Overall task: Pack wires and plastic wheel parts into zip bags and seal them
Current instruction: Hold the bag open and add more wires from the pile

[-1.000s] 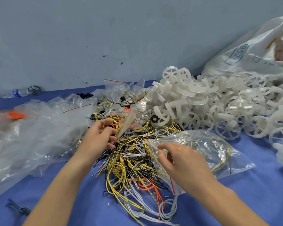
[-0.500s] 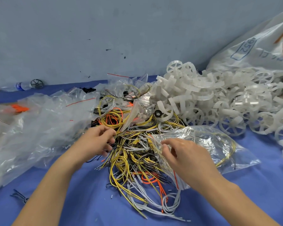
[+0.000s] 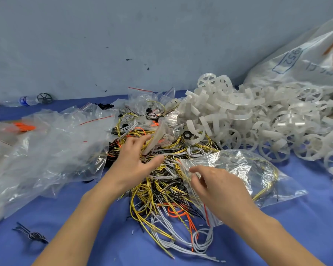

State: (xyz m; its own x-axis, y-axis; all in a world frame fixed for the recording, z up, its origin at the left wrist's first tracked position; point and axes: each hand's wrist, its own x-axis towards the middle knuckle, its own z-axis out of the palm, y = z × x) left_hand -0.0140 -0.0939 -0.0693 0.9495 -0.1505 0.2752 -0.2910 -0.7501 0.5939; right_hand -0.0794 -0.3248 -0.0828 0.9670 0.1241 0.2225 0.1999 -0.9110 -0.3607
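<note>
Wires in yellow, grey, black and orange are lying in a tangled heap at the middle of the blue table. The left hand is resting palm down on top of this heap, its fingers spread apart and fairly straight, clamping nothing. The right hand is pinching the open mouth of a clear zip bag between thumb and fingers; the bag is lying just right of the heap and is already holding a few yellow wires. White plastic wheels are sitting piled behind the bag, spilling from a big white sack at far right. Empty clear bags are lying crumpled at left.
</note>
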